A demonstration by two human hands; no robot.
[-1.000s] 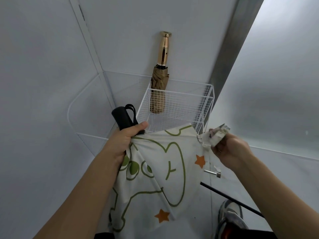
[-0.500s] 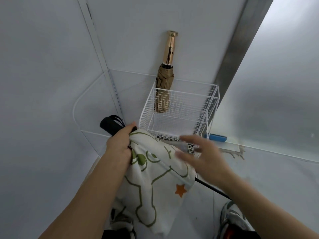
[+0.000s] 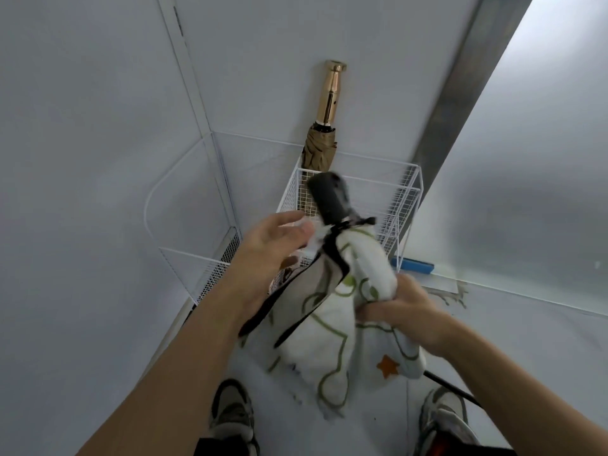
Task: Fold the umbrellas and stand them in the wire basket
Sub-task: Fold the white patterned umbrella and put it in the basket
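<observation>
A white umbrella (image 3: 332, 327) with green cartoon lines and orange stars is bunched together in front of me. Its black handle (image 3: 330, 200) points up over the white wire basket (image 3: 406, 199), and a black strap hangs from its neck. My right hand (image 3: 403, 307) grips the gathered canopy below the handle. My left hand (image 3: 274, 240) hovers beside the handle's neck with relaxed fingers, holding nothing I can make out. A folded tan umbrella (image 3: 320, 149) with a gold handle stands in the basket's back corner against the wall.
A second white wire rack (image 3: 210, 268) sits in the corner left of the basket. A blue object (image 3: 413, 266) lies on the floor at the basket's right. A thin black rod (image 3: 450, 388) runs past my right shoe (image 3: 444, 419). My left shoe (image 3: 232, 413) is below.
My right hand dropped the canopy edge, reached across and took hold of the gathered canopy. My left hand let go near the handle. The handle swung right, over the basket.
</observation>
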